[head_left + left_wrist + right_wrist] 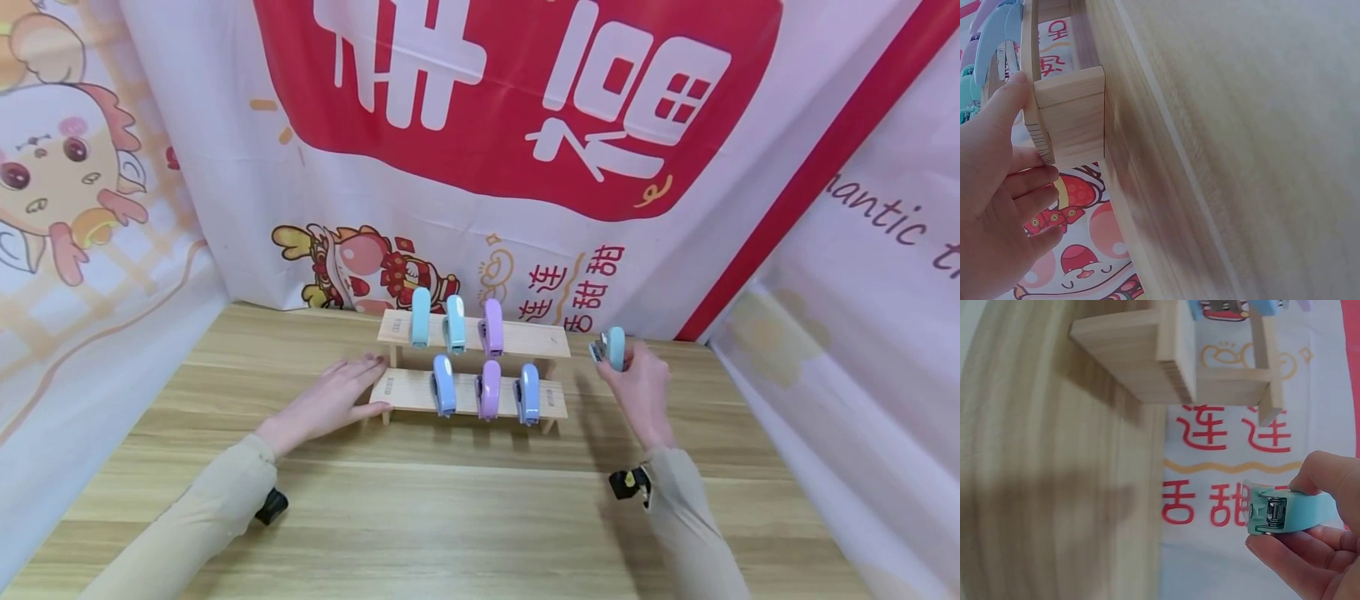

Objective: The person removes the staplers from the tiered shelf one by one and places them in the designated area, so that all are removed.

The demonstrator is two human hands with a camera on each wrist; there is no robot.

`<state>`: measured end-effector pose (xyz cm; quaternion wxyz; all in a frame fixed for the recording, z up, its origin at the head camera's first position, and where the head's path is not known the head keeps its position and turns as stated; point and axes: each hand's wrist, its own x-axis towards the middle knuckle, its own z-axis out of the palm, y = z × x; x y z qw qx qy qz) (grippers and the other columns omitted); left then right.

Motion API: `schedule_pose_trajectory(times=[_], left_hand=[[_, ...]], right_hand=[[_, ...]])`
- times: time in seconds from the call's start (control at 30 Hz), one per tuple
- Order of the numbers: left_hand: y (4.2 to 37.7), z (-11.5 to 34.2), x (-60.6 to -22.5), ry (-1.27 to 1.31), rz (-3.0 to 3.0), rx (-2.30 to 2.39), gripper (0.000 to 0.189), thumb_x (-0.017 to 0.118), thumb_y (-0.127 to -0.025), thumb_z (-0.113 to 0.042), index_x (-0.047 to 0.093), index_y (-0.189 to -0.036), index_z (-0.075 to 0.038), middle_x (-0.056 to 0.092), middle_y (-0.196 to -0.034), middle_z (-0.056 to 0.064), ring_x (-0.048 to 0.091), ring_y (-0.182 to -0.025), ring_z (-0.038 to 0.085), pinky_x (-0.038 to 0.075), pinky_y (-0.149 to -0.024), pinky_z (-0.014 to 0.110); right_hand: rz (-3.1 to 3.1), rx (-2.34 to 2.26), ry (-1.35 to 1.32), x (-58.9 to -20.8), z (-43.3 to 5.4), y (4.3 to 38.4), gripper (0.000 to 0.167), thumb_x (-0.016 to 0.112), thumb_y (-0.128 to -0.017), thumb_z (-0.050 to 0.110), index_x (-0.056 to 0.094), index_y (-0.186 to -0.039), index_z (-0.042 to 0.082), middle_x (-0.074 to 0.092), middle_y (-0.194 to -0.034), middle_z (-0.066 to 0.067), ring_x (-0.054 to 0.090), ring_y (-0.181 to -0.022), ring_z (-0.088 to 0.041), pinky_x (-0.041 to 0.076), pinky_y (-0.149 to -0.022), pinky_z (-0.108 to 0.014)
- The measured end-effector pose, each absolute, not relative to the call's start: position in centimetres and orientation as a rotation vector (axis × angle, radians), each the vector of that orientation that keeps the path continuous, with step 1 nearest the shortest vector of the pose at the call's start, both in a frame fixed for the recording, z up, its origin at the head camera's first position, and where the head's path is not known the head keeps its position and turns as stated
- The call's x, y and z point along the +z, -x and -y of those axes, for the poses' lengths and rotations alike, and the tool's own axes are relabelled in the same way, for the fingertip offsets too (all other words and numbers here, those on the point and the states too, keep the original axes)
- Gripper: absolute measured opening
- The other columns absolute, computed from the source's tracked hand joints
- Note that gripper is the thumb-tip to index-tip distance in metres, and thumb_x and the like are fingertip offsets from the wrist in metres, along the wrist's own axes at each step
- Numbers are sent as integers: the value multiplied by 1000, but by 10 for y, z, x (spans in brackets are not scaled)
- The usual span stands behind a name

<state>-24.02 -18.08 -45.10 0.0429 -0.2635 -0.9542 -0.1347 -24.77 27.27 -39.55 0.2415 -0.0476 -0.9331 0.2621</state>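
A mint-green stapler (pixel 616 348) is gripped between the thumb and fingers of my right hand (pixel 642 387), raised off the table to the right of a two-tier wooden rack (pixel 528 335). Its metal end faces left in the right wrist view. My left hand (pixel 330 404) rests against the rack's left end. In the left wrist view, the thumb (pixel 1009 100) touches the board near its front corner, with the other fingers alongside the end. Two mint staplers (pixel 421 318) and a purple stapler (pixel 492 327) stand on the upper tier. Below are two blue staplers (pixel 444 386) flanking another purple stapler (pixel 488 390).
Beneath the rack is a wood-grain table (pixel 465 525). Printed cloth hangs behind it (pixel 480 175) and along both sides. Bare board shows at the right of the upper tier. Each wrist wears a black device (pixel 630 483).
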Motion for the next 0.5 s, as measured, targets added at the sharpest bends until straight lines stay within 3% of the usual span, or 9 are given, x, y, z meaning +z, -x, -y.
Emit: schedule_pose_trajectory(times=[0.2, 0.5], left_hand=[[239, 181, -450, 803, 2919, -417, 78, 60, -94, -52, 42, -148, 1, 41, -154, 23, 40, -144, 40, 29, -120, 62], [237, 180, -449, 805, 2914, -411, 78, 61, -94, -52, 41, -148, 1, 42, -154, 23, 41, -143, 40, 31, -120, 62]], right_hand=[[2569, 676, 140, -408, -280, 247, 21, 74, -82, 18, 65, -87, -1, 72, -80, -18, 66, -70, -29, 55, -65, -40], [2622, 758, 186, -423, -287, 246, 22, 72, -85, 17, 66, -94, -2, 74, -89, -21, 69, -76, -28, 61, -67, -39]])
